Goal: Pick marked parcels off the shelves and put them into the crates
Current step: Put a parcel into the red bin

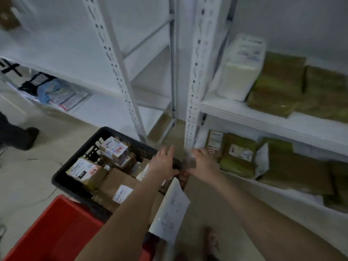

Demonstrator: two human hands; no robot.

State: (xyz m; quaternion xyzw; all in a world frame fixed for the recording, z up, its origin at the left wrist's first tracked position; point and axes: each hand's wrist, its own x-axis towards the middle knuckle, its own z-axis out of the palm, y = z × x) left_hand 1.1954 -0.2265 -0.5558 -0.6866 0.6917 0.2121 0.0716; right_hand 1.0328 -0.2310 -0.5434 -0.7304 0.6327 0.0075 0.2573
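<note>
White metal shelving [197, 72] with slotted, perforated uprights fills the upper half of the frame; its flat boards are smooth and pale. On the right, the upper board carries soft, olive-brown padded parcels [278, 85] lying flat and overlapping, with a tall, blocky white parcel [241, 68] wrapped in glossy film just beside them on their left. The lower board on the right carries more olive-brown parcels [293, 172], some with rectangular white labels. At upper left a low shelf holds flat plastic packets [62, 95], blue and white. A red crate [62, 228] with smooth solid walls occupies the lower left corner. Touching its far edge stands a black crate [60, 178] of lattice plastic, packed with brown cardboard boxes [113, 185], square-edged and labelled. At centre two bare forearms meet beside the black crate's right-hand corner. A white sheet of paper [171, 210], handwritten and slightly curled, slants below the hands. The left hand [162, 162] lies with fairly straight fingers at the crate's rim; whether it grips anything cannot be told. The right hand [205, 166] has its fingers curled over a small dark object [186, 163], too blurred to identify, between the two hands.
</note>
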